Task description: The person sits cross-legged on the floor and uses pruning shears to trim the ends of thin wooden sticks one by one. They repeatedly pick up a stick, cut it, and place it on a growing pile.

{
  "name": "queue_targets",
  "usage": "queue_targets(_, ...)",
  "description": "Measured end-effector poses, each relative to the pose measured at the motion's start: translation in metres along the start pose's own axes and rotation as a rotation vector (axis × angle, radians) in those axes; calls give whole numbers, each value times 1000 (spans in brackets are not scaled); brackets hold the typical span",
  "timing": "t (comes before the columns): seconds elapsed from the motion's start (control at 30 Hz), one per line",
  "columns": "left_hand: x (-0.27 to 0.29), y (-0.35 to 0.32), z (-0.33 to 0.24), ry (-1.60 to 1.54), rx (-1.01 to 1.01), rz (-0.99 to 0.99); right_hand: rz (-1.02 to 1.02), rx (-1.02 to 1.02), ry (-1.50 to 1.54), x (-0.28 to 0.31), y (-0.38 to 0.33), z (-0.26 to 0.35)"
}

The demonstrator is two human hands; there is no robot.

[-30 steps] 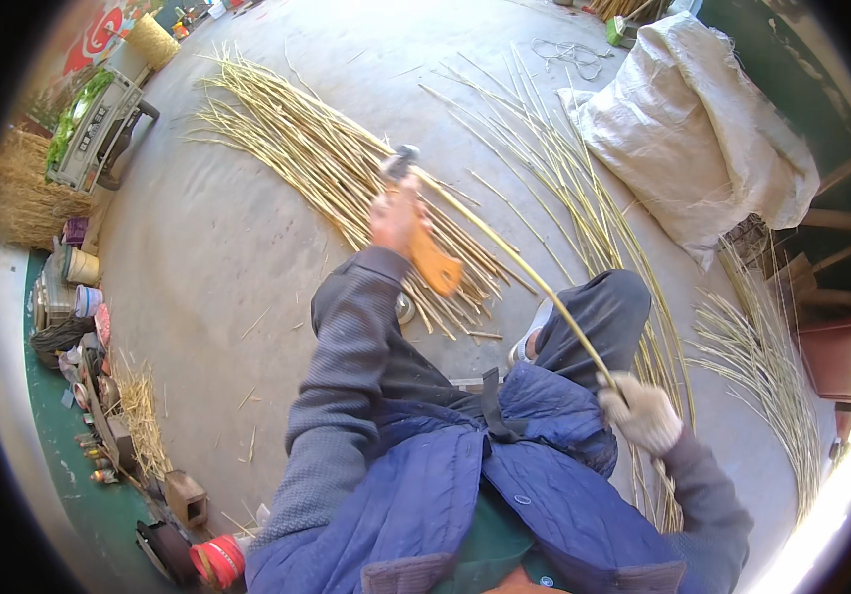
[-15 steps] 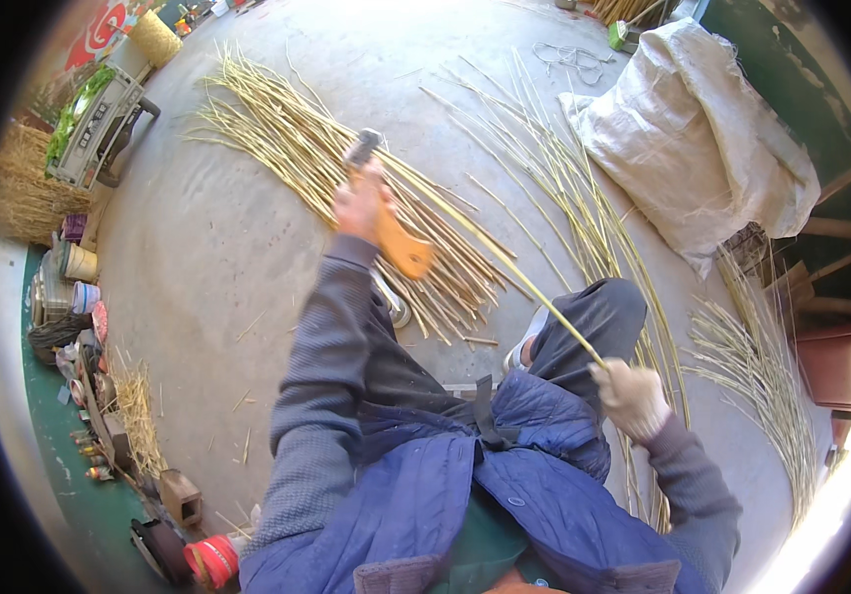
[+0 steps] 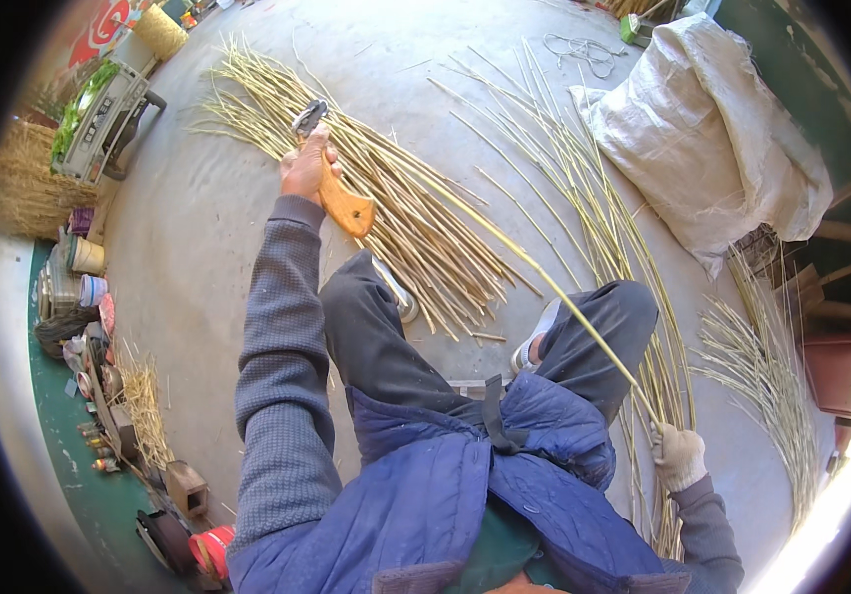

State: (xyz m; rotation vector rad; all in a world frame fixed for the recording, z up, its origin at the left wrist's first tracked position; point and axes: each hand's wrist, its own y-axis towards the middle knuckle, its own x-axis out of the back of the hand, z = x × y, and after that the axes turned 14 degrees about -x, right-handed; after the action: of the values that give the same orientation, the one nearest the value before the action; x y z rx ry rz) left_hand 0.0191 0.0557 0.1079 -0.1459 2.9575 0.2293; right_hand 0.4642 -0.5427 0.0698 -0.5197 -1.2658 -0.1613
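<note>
One long willow rod (image 3: 504, 238) stretched between our two hands, left hand (image 3: 306, 166) bare, gripping one orange-handled knife (image 3: 341, 198) at its far end; right hand (image 3: 678, 455) gloved, clasping its near end; three rod heaps on the floor (image 3: 207, 257); one white sack (image 3: 712, 148)

The knife (image 3: 331, 163) had a smooth, orange-brown wooden handle and a dull grey metal blade, gripped in the bare left hand (image 3: 306, 166). The right hand (image 3: 678, 455) wore a pale knitted cloth glove and held a thin stick (image 3: 534, 259), yellow-green, smooth and slightly shiny. The sticks (image 3: 415, 213) heaped on the floor looked the same, like peeled cane or willow. The floor (image 3: 217, 238) was matt grey concrete, a little rough. The sack (image 3: 712, 148) was coarse woven white plastic cloth, creased. The sleeve (image 3: 282, 366) was grey ribbed knit; the apron (image 3: 475, 485) blue cloth, faded and matt.
</note>
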Motion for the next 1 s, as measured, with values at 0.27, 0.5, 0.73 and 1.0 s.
queue_targets(0.27,-44,-64,20,56,147,111,171,-149,570,39,55,109)
queue_targets(0.5,30,-8,57,239,58,34,-32,116,203,14,31,72)
queue_targets(0.73,272,133,-3,22,-4,-251,-50,-52,253,21,-18,23)
queue_targets(1.0,139,29,21,39,252,22,-152,-133,20,38,58,20)
